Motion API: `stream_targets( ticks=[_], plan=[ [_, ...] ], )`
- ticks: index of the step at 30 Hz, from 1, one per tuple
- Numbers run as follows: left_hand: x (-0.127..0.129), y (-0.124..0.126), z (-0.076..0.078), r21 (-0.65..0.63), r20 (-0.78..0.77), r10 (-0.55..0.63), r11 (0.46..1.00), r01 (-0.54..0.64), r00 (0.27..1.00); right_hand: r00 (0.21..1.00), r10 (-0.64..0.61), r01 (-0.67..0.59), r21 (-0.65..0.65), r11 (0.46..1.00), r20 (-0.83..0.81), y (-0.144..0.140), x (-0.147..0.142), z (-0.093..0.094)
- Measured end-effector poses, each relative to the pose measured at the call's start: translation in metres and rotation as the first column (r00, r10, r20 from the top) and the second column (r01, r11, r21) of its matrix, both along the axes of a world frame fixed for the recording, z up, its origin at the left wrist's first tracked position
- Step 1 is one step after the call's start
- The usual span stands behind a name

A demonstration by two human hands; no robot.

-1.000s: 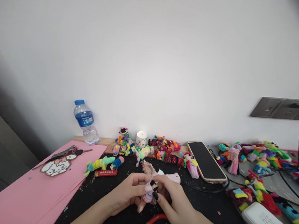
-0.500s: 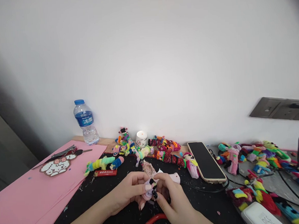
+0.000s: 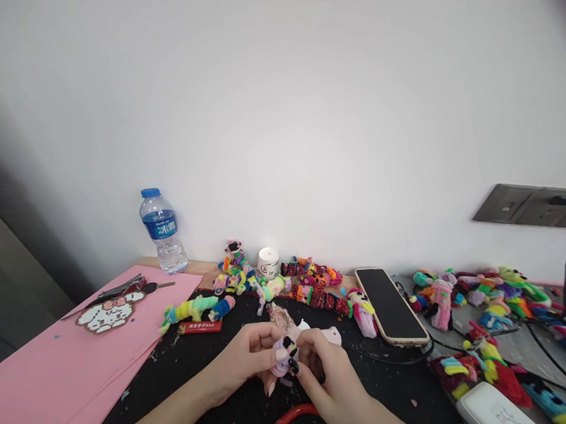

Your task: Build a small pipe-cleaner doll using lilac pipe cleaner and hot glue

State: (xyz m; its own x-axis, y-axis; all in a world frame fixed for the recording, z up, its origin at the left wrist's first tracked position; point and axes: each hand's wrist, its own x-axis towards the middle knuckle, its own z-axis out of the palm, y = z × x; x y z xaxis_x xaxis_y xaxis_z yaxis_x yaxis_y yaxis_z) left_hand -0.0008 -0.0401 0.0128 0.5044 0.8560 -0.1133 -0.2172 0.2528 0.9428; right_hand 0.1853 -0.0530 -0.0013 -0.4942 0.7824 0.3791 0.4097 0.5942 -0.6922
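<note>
Small figure: a pale lilac fuzzy figure (image 3: 282, 359) sits low in the centre of the frame, pinched between both hands and lifted a little above the black mat (image 3: 188, 373), probably so that the fingers can reach around it.
Left hand: the left hand (image 3: 248, 363) comes from the lower left; thumb and fingers are closed around the left side of the figure, which keeps it steady.
Right hand: the right hand (image 3: 326, 383) comes from the lower right; its fingertips with dark nails are closed on the right edge of the figure, on a small dark piece. What this piece is, I cannot tell.
Just behind the hands: a pink and white figure (image 3: 320, 334) lies on the mat, near the fingers.
Below the hands: a red curved handle (image 3: 290, 419) shows at the bottom edge.
Middle row: colourful fuzzy figures (image 3: 239, 276) and a small lit candle (image 3: 268, 262) stand near the wall.
Right of centre: a phone (image 3: 390, 304) lies face up with a cable.
Left side: pink paper (image 3: 56, 370) carries a pixel-bead piece (image 3: 105, 315); a water bottle (image 3: 162, 231) stands behind it.
</note>
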Motion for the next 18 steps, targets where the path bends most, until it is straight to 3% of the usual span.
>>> stream_targets(
  ticks=[18],
  plan=[
    [0.0006, 0.0025, -0.0054, 0.070, -0.018, 0.041, 0.997, -0.040, 0.999, 0.998, -0.004, -0.008, 0.183, 0.983, 0.066, 0.0004, -0.0006, 0.0010]
  ],
)
